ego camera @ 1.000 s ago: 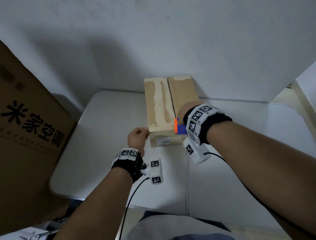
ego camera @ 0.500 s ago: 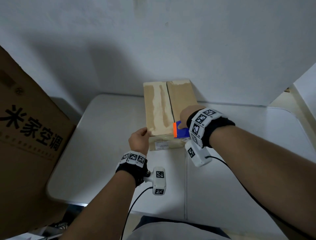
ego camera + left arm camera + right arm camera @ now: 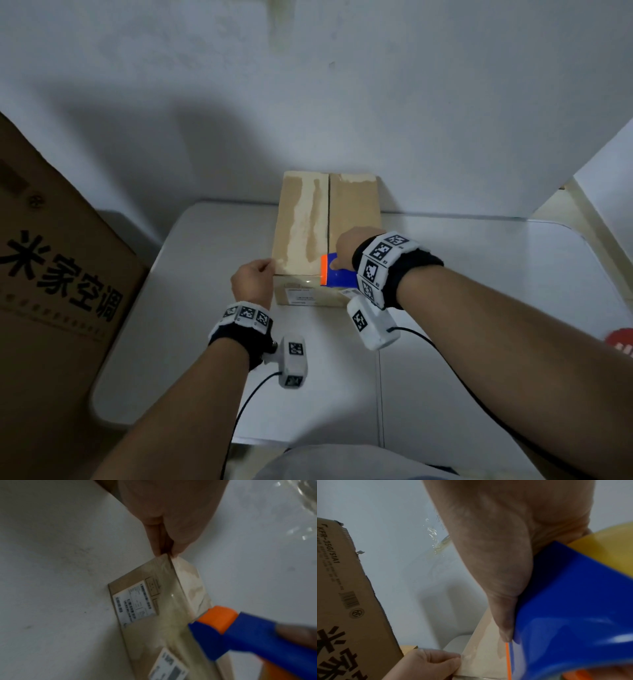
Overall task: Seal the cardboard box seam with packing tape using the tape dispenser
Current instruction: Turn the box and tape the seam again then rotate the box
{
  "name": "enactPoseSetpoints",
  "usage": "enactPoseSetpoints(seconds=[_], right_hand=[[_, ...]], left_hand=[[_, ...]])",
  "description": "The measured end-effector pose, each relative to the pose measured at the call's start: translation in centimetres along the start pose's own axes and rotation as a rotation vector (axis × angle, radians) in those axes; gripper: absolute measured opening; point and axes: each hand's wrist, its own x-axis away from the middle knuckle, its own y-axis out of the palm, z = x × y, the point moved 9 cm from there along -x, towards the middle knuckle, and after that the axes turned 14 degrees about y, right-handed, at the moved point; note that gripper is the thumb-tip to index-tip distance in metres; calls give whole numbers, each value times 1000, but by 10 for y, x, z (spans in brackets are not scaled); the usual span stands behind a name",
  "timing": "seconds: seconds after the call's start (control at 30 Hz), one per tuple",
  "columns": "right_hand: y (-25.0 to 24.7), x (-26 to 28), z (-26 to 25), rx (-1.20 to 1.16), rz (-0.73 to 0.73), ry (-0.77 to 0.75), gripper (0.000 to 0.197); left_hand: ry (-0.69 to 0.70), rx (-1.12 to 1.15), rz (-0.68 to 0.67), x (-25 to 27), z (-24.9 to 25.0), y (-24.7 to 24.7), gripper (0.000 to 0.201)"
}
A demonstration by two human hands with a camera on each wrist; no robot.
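Observation:
A long cardboard box (image 3: 301, 222) lies on the white table (image 3: 205, 308), its seam (image 3: 329, 205) running away from me. My right hand (image 3: 346, 246) grips the blue and orange tape dispenser (image 3: 337, 275) at the near end of the seam. The wrist views show the dispenser (image 3: 240, 631) over the box's near top edge and its yellowish tape roll (image 3: 607, 536) behind the blue body (image 3: 573, 601). My left hand (image 3: 253, 281) pinches the end of the clear tape at the box's near left corner (image 3: 166, 557). A faint clear band runs from there across the labelled front face (image 3: 137, 599) towards the dispenser.
A large brown printed carton (image 3: 51, 274) stands against the table's left side. A white wall rises right behind the box. Something red (image 3: 620, 342) shows at the right edge. Bare table lies on both sides of the box.
My left hand has moved in from just left of the box to its near left corner. The right hand and dispenser stay at the near end of the seam.

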Motion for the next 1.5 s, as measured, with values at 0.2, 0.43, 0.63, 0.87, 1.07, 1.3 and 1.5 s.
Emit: enactPoseSetpoints(seconds=[0.2, 0.43, 0.63, 0.87, 1.07, 1.3, 1.5], right_hand=[[-3, 2, 10, 23, -124, 32, 50], [-3, 4, 11, 106, -146, -17, 48], [10, 3, 22, 41, -187, 10, 50], [16, 7, 25, 39, -151, -20, 52], [18, 13, 28, 69, -113, -78, 53], [22, 15, 68, 36, -100, -91, 56], [33, 12, 121, -25, -151, -57, 56]], left_hand=[[-212, 416, -37, -5, -18, 9, 13], [-127, 243, -242, -29, -4, 10, 17], [638, -293, -525, -8, 80, 42, 20], [908, -634, -709, 15, 96, 71, 13], [871, -643, -683, 14, 93, 66, 14], [858, -656, -669, 11, 93, 67, 15], [866, -655, -663, 12, 91, 66, 12]])
